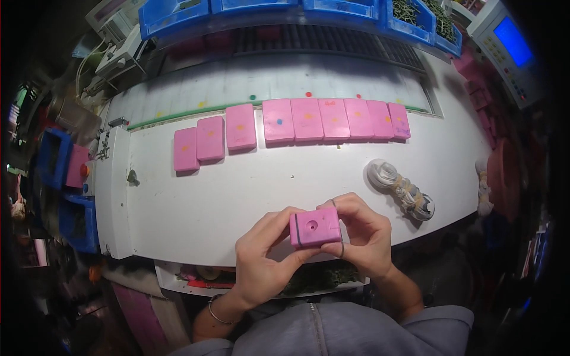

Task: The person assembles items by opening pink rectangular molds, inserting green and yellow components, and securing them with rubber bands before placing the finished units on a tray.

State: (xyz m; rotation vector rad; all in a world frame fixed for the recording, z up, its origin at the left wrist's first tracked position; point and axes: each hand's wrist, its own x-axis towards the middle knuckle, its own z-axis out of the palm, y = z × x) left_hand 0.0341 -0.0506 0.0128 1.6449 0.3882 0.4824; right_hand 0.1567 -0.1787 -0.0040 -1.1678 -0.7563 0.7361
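Your grey top point(267, 332) nearest. Nearside of the pink row point(335, 121), your left hand point(264, 249) and right hand point(365, 234) pinch one pink block point(320, 231) between them, fingers parted only its depth; long axis crosswise, parallel-ish to row.

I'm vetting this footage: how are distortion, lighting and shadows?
Head view: fisheye bends the white tabletop along its near edge; corners go black; the rectangular blue screen glows; the banded white bundle casts a shadow; the held rectangular pink block looks fairly sharp.

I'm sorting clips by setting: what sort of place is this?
Probably a factory workstation: pink blocks lined up on a white bench, blue bins beyond it, and a control unit with a lit screen.
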